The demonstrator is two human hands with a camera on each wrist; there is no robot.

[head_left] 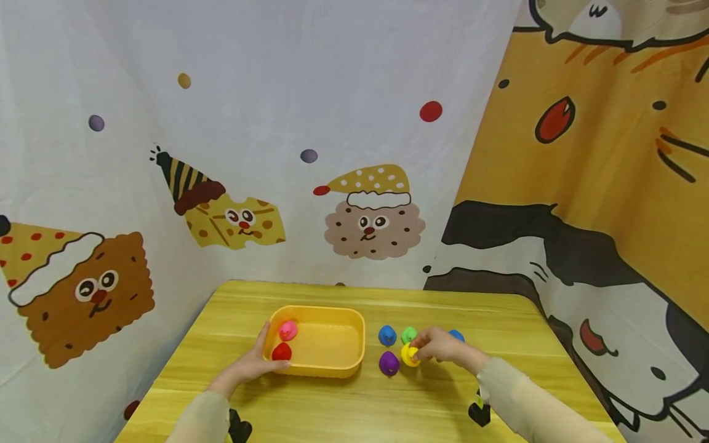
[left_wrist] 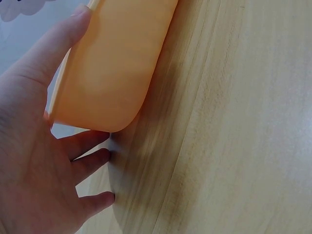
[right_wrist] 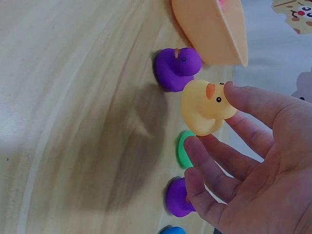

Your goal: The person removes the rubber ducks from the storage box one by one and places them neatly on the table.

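My left hand (head_left: 249, 367) rests against the left front corner of a yellow plastic tub (head_left: 350, 371), its thumb along the front rim. In the left wrist view the other visible fingers (left_wrist: 92, 163) spread beside the tub's outer wall. Inside the tub lie a pink toy duck (head_left: 287, 330) and a red toy duck (head_left: 282, 352). My right hand (head_left: 440, 344) pinches a yellow toy duck (right_wrist: 204, 107) between thumb and fingertips. A purple duck (right_wrist: 175, 68) sits just beside it. A green duck (head_left: 408, 335) shows behind the yellow one.
A blue duck (head_left: 387, 335) sits near the tub's right end. Another blue duck (head_left: 456, 335) is partly hidden beyond my right hand. The right wrist view shows a second purple duck (right_wrist: 178, 197) below the fingers. The wooden table (head_left: 354, 409) meets printed cloth (head_left: 277, 92) behind.
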